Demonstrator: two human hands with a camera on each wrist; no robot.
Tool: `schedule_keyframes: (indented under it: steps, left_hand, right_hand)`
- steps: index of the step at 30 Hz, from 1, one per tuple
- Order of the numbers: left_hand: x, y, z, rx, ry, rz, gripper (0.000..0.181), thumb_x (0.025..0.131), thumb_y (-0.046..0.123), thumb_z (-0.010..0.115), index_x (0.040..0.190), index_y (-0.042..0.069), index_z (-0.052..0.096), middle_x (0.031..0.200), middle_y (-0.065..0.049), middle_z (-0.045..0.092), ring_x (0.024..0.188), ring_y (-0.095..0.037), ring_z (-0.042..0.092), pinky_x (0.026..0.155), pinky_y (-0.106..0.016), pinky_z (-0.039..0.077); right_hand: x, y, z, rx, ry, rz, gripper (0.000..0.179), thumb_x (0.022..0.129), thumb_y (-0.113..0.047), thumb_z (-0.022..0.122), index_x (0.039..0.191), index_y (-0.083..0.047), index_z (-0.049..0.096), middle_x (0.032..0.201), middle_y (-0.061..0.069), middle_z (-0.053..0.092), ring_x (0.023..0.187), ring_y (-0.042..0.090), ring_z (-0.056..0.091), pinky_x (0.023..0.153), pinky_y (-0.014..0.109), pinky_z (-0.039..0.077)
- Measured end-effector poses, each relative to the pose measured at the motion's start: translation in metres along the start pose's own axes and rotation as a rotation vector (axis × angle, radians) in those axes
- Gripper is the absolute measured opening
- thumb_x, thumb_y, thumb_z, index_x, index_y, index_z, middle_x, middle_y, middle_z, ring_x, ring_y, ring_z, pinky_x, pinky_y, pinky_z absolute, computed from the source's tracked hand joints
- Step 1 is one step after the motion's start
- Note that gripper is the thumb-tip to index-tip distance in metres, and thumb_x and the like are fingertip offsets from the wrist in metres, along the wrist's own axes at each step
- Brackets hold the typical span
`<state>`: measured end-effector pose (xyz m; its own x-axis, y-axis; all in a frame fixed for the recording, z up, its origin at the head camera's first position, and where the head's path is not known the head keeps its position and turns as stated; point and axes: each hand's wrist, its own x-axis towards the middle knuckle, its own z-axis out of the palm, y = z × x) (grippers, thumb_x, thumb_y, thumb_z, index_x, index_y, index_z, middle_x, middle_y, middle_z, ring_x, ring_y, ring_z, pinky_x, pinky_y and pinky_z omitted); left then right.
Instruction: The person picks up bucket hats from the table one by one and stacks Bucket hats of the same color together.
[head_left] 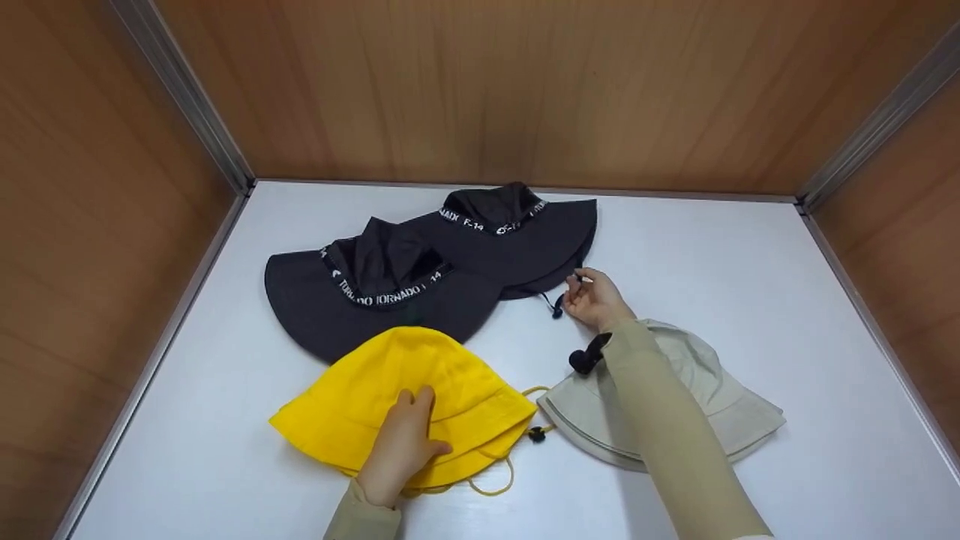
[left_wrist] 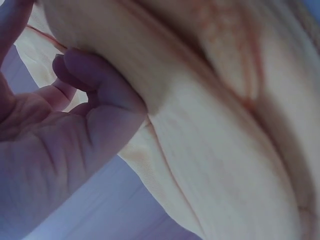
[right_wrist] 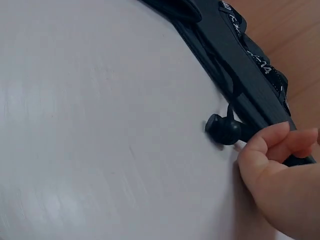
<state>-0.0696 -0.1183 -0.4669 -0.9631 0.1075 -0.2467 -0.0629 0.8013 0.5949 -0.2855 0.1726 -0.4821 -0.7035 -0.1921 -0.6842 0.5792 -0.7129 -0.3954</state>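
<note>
My left hand [head_left: 405,442] grips the yellow bucket hat [head_left: 420,367], fingers over its crown and thumb near the brim. Close up in the left wrist view, the hat's fabric [left_wrist: 200,150] looks pale beside my bent thumb. At the right edge of the rear black hat [head_left: 510,251], my right hand [head_left: 596,300] pinches that hat's thin black cord between thumb and fingers. A black cord lock [right_wrist: 225,130] lies just beside those fingertips. The front black hat [head_left: 390,315], with white lettering round its band, overlaps the rear one.
A pale grey-green bucket hat [head_left: 697,390] sits under my right forearm. The yellow hat's cord [head_left: 495,491] loops out onto the white table [head_left: 225,465], and a black toggle [head_left: 537,434] lies between the two hats. Wood-grain panels [head_left: 480,97] stand around the back and sides.
</note>
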Motion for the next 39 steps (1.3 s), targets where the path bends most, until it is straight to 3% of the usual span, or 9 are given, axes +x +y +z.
schedule_keyframes:
  steps: [6,10,14,16,22,27,32,36,39]
  left_hand:
    - [-0.004,0.0,-0.001,0.039,0.04,0.054,0.059,0.065,0.014,0.086,0.109,0.003,0.048,0.091,-0.013,0.045,0.074,-0.023,0.045,0.069,-0.036,0.044]
    - [-0.004,0.002,0.0,0.046,0.035,0.045,0.062,0.066,0.016,0.086,0.113,0.002,0.048,0.093,-0.013,0.046,0.075,-0.023,0.046,0.072,-0.037,0.047]
    - [-0.004,0.005,0.002,0.04,0.025,0.034,0.062,0.067,0.017,0.086,0.114,0.002,0.049,0.095,-0.013,0.047,0.077,-0.023,0.047,0.075,-0.037,0.048]
    - [-0.004,0.005,0.002,0.035,0.024,0.036,0.061,0.067,0.017,0.086,0.114,0.002,0.049,0.095,-0.013,0.048,0.077,-0.023,0.047,0.074,-0.037,0.047]
    - [-0.005,0.006,0.001,0.022,0.013,0.015,0.06,0.067,0.016,0.085,0.114,0.004,0.05,0.096,-0.013,0.047,0.078,-0.024,0.046,0.073,-0.036,0.046]
    - [-0.004,0.005,0.001,0.017,0.014,0.002,0.059,0.067,0.016,0.086,0.112,0.005,0.05,0.094,-0.011,0.046,0.077,-0.023,0.046,0.071,-0.035,0.044]
    - [-0.004,0.002,0.003,0.025,0.023,0.023,0.058,0.066,0.017,0.086,0.11,0.005,0.049,0.092,-0.011,0.046,0.075,-0.023,0.046,0.071,-0.035,0.045]
    - [-0.006,0.002,0.004,0.029,0.033,0.03,0.057,0.066,0.016,0.086,0.108,0.005,0.049,0.091,-0.011,0.045,0.075,-0.023,0.045,0.07,-0.035,0.044]
    - [-0.004,0.003,0.004,0.028,0.029,0.026,0.057,0.067,0.016,0.086,0.109,0.005,0.05,0.093,-0.011,0.046,0.076,-0.023,0.046,0.072,-0.036,0.045]
  right_hand:
    - [0.002,0.013,0.015,-0.318,0.015,-0.121,0.023,0.095,-0.019,0.055,0.075,-0.01,0.05,0.062,-0.003,0.046,0.056,0.007,0.04,0.06,0.02,0.039]
    - [0.004,0.023,0.028,-0.428,0.078,-0.209,0.017,0.092,-0.021,0.061,0.09,-0.009,0.048,0.077,-0.002,0.05,0.074,0.01,0.047,0.074,0.022,0.043]
    - [0.004,0.031,0.034,-0.368,0.082,-0.225,0.058,0.094,-0.013,0.057,0.143,-0.008,0.026,0.128,0.007,0.045,0.121,0.018,0.046,0.103,0.027,0.038]
    - [0.004,0.033,0.034,-0.33,0.075,-0.217,0.072,0.095,-0.009,0.053,0.151,-0.011,0.009,0.143,0.009,0.034,0.132,0.019,0.039,0.105,0.028,0.037]
    - [0.004,0.034,0.034,-0.314,0.062,-0.247,0.056,0.098,-0.011,0.048,0.147,-0.012,0.021,0.14,0.011,0.038,0.115,0.02,0.046,0.071,0.025,0.042]
    - [0.001,0.03,0.04,-0.308,0.085,-0.226,0.077,0.093,-0.022,0.059,0.151,-0.014,0.009,0.144,0.007,0.032,0.113,0.019,0.05,0.087,0.024,0.047]
    - [0.003,0.028,0.046,-0.358,0.134,-0.19,0.07,0.094,-0.026,0.058,0.15,-0.013,0.017,0.121,0.004,0.046,0.094,0.015,0.054,0.079,0.021,0.05]
    - [0.004,0.03,0.046,-0.318,0.123,-0.167,0.059,0.098,-0.022,0.05,0.148,-0.01,0.023,0.133,0.007,0.048,0.122,0.017,0.05,0.101,0.025,0.042]
    - [0.0,0.027,0.046,-0.209,0.083,-0.205,0.061,0.1,-0.016,0.046,0.151,-0.011,0.013,0.151,0.007,0.031,0.138,0.018,0.034,0.112,0.03,0.029]
